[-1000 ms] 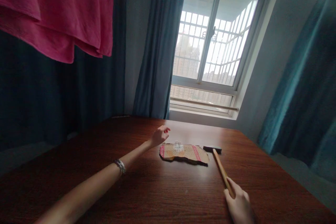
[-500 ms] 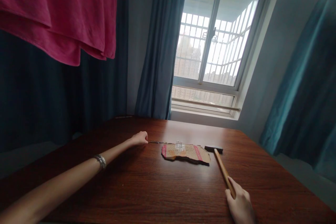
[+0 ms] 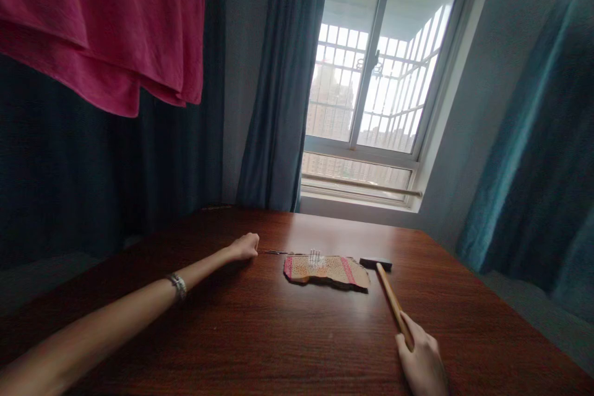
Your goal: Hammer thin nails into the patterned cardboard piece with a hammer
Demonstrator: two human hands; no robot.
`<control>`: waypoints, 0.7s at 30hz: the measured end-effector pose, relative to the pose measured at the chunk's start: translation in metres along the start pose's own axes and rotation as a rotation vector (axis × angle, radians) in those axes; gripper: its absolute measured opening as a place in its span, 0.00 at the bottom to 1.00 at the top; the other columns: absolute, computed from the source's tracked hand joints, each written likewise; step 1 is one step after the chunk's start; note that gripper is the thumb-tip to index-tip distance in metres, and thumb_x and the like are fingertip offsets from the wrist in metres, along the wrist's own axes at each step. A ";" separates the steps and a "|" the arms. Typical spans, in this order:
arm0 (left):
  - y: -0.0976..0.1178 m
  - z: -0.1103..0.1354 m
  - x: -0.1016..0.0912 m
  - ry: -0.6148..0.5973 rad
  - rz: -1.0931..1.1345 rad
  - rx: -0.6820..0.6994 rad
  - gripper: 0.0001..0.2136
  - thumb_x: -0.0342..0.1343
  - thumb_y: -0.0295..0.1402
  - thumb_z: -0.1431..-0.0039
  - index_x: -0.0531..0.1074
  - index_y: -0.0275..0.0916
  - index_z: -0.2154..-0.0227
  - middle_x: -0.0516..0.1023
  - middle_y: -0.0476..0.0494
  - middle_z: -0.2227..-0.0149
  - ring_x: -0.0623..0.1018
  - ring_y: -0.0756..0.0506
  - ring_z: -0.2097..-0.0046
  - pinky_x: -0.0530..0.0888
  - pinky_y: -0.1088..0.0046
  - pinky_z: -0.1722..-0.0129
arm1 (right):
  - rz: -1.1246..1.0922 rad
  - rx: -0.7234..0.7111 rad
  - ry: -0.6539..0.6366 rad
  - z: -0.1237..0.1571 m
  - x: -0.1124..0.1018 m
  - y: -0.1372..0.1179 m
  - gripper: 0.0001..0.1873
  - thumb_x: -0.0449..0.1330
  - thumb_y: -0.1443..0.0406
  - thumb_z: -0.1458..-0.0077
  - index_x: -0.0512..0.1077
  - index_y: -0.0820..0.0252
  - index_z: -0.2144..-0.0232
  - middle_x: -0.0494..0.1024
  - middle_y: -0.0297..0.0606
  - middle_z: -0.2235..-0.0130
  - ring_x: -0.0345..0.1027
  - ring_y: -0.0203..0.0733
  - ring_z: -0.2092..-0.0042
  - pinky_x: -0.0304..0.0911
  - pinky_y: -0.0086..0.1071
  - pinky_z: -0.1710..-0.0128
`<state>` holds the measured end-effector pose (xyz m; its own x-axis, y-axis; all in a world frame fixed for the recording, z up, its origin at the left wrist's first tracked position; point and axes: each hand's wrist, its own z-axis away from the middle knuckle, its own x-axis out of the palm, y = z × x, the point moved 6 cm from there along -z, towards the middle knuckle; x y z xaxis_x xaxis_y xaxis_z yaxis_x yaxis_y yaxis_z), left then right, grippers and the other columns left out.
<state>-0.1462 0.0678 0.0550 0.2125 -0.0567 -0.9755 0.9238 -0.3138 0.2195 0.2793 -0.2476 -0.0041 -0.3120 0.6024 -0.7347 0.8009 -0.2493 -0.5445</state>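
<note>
My left hand (image 3: 245, 247), with a silver bracelet on its wrist, is closed at the left of the tabletop. A thin metal tool (image 3: 273, 252) sticks out from its fingers to the right; its kind is too small to make out. The tip ends near a torn piece of cardboard (image 3: 331, 272) with pink bands. Several thin nails (image 3: 314, 256) stand upright on a small clear piece on that cardboard. My right hand (image 3: 421, 352) is wrapped round the wooden handle of a hammer (image 3: 392, 300). The dark hammer head rests just right of the cardboard.
The brown wooden table (image 3: 223, 334) reaches back toward the wall and a barred window (image 3: 371, 105). A pink cloth (image 3: 139, 31) hangs at the upper left. Blue curtains (image 3: 283, 86) hang on both sides of the window.
The whole view has shifted slightly to the left. Both hands, the hammer and the cardboard keep almost the same places relative to each other.
</note>
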 end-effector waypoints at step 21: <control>0.178 0.039 -0.011 0.144 0.859 0.554 0.14 0.54 0.40 0.50 0.74 0.30 0.72 0.76 0.43 0.73 0.73 0.49 0.70 0.67 0.77 0.72 | -0.817 -0.194 -0.156 -0.059 0.041 -0.193 0.21 0.55 0.52 0.51 0.76 0.62 0.65 0.79 0.43 0.68 0.71 0.44 0.68 0.66 0.31 0.75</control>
<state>0.0038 -0.0250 0.1044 0.8014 -0.3649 -0.4739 0.1740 -0.6159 0.7684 0.1420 -0.1299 0.0951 -0.8853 0.4214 -0.1965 0.3624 0.3606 -0.8594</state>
